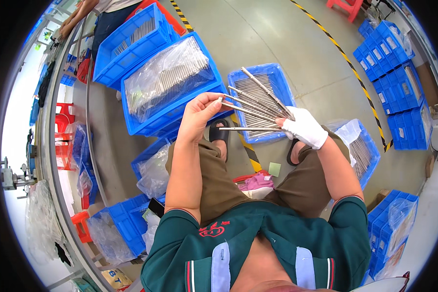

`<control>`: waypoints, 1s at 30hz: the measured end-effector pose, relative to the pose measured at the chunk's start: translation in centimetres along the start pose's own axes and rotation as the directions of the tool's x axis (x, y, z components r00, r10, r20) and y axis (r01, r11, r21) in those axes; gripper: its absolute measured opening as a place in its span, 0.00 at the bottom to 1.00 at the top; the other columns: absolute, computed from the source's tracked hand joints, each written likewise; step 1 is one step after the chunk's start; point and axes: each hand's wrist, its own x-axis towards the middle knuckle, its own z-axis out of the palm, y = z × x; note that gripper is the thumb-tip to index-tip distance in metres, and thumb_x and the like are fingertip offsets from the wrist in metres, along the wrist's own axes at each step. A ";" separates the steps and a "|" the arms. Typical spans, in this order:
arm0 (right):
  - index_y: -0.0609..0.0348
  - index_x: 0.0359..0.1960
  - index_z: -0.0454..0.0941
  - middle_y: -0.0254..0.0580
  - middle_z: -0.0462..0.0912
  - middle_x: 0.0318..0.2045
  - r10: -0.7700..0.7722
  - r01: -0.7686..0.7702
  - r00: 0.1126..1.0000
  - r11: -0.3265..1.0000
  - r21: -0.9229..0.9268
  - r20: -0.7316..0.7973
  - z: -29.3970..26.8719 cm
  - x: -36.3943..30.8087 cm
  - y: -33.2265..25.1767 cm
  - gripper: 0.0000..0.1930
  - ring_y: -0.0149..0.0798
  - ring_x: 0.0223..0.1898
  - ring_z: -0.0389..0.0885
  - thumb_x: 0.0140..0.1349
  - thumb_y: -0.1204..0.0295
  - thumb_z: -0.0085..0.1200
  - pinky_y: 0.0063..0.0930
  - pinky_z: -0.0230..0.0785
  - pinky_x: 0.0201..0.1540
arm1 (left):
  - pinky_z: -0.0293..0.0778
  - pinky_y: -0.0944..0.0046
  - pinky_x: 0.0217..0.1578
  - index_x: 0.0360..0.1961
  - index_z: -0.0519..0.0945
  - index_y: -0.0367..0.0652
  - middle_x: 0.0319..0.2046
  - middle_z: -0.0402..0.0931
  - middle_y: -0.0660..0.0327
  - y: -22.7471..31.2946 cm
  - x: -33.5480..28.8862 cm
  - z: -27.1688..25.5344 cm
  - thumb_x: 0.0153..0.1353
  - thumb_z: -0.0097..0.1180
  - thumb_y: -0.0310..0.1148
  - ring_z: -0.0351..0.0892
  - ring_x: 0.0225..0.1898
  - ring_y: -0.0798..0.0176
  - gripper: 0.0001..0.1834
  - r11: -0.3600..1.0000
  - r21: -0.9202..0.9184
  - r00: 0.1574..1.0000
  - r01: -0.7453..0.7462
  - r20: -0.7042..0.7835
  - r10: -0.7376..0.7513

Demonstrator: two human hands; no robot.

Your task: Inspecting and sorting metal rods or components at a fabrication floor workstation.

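My right hand (pixel 305 127), in a white glove with bare fingertips, grips several thin metal rods (pixel 256 108). They fan out to the left and away from me at different angles. At the left ends of the rods, my bare left hand (pixel 199 114) is closed in a pinch. A small pale piece (pixel 220 99) shows between its thumb and forefinger, right by the tip of one rod; its kind cannot be made out. Beyond the rods, a blue crate (pixel 232 78) on the floor holds many similar metal rods in a row.
To the left, a large blue crate (pixel 136 127) holds rods under clear plastic, with another blue crate (pixel 102 73) above. A smaller rod crate (pixel 373 151) stands by my right knee. Blue bins (pixel 399 92) are stacked far right. A person (pixel 113 19) stands at the upper left.
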 end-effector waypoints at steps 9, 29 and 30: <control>0.59 0.26 0.71 0.30 0.68 0.13 0.025 -0.025 0.998 1.000 0.000 0.050 0.6 0.2 0.3 0.13 0.24 0.17 0.63 0.58 0.61 0.52 0.21 0.55 0.20 | 0.71 0.69 0.42 0.40 0.76 0.34 0.34 0.79 0.57 0.9 -0.8 -0.8 0.57 0.55 0.32 0.78 0.38 0.66 0.13 0.995 0.064 0.997 0.078 -0.007 -0.078; 0.62 0.29 0.73 0.35 0.71 0.15 -0.022 0.027 0.999 0.989 -0.144 0.042 0.8 0.0 -0.1 0.15 0.27 0.17 0.68 0.59 0.60 0.51 0.24 0.61 0.21 | 0.69 0.67 0.46 0.41 0.75 0.33 0.39 0.78 0.55 0.7 -0.5 -0.9 0.58 0.56 0.31 0.77 0.42 0.65 0.13 0.998 0.013 0.997 0.068 0.031 -0.068; 0.62 0.29 0.73 0.35 0.71 0.15 -0.020 0.026 0.999 0.990 -0.141 0.039 0.9 0.0 -0.2 0.15 0.27 0.17 0.68 0.59 0.60 0.51 0.24 0.61 0.21 | 0.70 0.67 0.46 0.42 0.75 0.33 0.39 0.78 0.55 0.7 -0.6 -0.8 0.57 0.56 0.30 0.77 0.42 0.65 0.14 0.998 0.019 0.998 0.054 0.032 -0.055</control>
